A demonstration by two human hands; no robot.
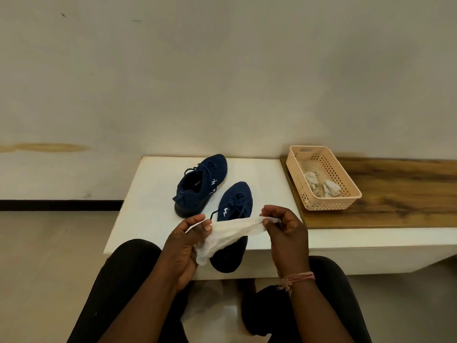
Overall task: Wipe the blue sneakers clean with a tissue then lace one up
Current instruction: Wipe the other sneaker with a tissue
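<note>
Left hand (184, 246) and right hand (284, 231) pinch a white tissue (230, 233) stretched sideways at lower centre; behind it two blue sneakers (201, 185) on the white surface (153, 194) point toes up-frame, slightly rightward.

Stained pale wall (222, 70), white table (153, 194), wood-topped bench (395, 194)

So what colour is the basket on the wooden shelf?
Pale peach, with perforated sides; the basket shows best in the head view, the only one.
</note>
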